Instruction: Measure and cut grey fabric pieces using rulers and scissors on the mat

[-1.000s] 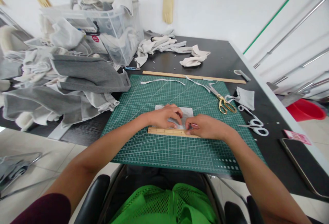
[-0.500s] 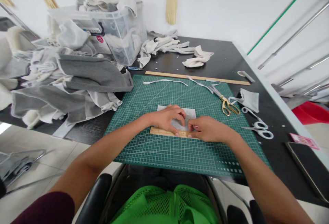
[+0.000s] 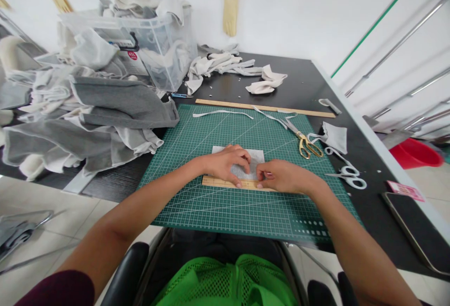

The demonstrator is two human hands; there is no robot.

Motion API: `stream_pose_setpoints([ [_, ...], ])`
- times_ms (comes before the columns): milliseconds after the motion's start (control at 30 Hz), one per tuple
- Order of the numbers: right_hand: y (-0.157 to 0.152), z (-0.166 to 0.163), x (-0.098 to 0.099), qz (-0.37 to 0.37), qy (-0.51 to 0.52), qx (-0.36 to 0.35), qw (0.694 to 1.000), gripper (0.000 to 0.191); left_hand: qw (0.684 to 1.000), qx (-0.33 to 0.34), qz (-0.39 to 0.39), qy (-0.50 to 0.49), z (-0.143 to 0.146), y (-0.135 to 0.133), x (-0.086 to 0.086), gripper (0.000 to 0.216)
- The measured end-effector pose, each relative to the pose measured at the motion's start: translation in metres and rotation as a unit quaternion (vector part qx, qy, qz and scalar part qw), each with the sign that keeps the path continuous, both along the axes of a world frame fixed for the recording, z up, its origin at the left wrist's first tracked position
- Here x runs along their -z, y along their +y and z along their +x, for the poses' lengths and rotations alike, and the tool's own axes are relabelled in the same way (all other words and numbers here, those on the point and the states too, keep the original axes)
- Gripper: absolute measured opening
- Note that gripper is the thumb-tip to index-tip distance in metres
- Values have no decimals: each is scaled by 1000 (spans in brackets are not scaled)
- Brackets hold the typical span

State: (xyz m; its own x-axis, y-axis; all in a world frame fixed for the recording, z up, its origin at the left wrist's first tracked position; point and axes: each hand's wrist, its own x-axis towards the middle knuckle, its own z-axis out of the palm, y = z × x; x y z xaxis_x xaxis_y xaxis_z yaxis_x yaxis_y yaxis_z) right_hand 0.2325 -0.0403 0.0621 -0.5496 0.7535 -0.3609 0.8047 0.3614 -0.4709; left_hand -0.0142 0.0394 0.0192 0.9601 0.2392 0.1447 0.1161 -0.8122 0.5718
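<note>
A small light grey piece of cloth (image 3: 258, 157) lies on a green cutting mat (image 3: 281, 217), with a short wooden ruler (image 3: 220, 182) along its near edge. My left hand (image 3: 230, 163) arches over the cloth, fingers apart and curved, its thumb resting on the ruler. At the right end, my right hand (image 3: 281, 175) has its fingers curled in, with the thumb on the ruler near the cloth's corner. The undersides of the right fingers are hidden. Gold-handled scissors (image 3: 305, 144) and white-handled scissors (image 3: 349, 177) lie to the right.
A long wooden ruler (image 3: 225, 105) lies along the mat's far edge, near narrow cloth strips (image 3: 225, 111). Heaped grey fabric (image 3: 119, 100) and a clear plastic box (image 3: 165, 53) stand at the left. A phone (image 3: 415, 228) lies at the right table edge, beside a cloth pouch (image 3: 335, 137).
The whole view has shifted slightly. Both hands keep nearly the same place on the cloth and the short ruler.
</note>
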Motion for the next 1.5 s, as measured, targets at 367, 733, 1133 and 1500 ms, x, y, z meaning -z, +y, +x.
stream_pose_setpoints([
  [367,10,16,-2,-91,18,8,996,16,1000,2,-3,-9,0,0,0,38],
  [733,14,23,6,-115,20,20,993,17,1000,2,2,-8,0,-1,0,37],
  [1133,14,26,5,-127,21,31,991,16,1000,-2,-4,2,1,-1,0,39],
  [1500,15,26,6,-124,18,29,992,17,1000,-3,-6,1,0,-2,-1,37],
])
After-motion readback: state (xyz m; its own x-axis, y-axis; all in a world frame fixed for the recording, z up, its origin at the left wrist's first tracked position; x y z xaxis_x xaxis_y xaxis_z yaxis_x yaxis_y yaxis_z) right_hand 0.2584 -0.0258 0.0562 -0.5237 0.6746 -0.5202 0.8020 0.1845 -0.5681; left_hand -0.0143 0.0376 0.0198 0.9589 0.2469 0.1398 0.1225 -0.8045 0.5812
